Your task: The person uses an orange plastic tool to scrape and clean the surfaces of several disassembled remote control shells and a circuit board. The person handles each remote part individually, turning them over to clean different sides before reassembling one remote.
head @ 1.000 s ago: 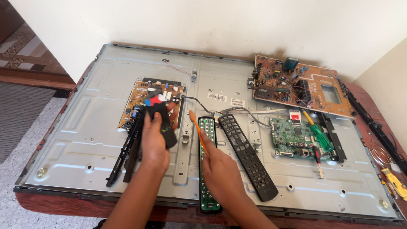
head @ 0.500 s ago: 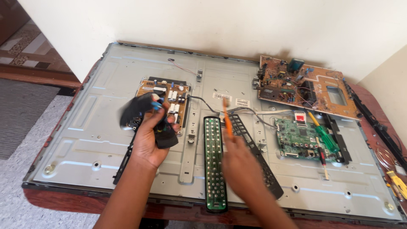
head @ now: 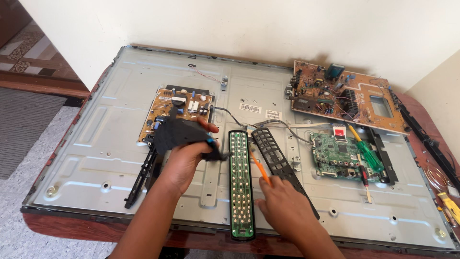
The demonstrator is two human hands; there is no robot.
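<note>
My left hand (head: 184, 160) is shut on a floppy black pad (head: 175, 133), holding it just above the metal back of a large opened TV panel (head: 96, 144). My right hand (head: 287, 211) grips a thin orange tool (head: 260, 170), tip pointing up and left. That tip lies between a long green remote circuit board (head: 241, 184) and a black remote cover with rows of button holes (head: 278, 160). Both lie side by side on the panel between my hands.
On the panel sit a tan power board (head: 184, 103), a green main board (head: 335, 156) and a green-handled screwdriver (head: 366, 148). A brown circuit board (head: 345, 93) lies at back right. Black plastic strips (head: 141, 175) lie at left; a wall stands behind.
My left hand has lifted the black pad and turned it flatter over the panel. My right hand with the orange tool has slid down and to the right.
</note>
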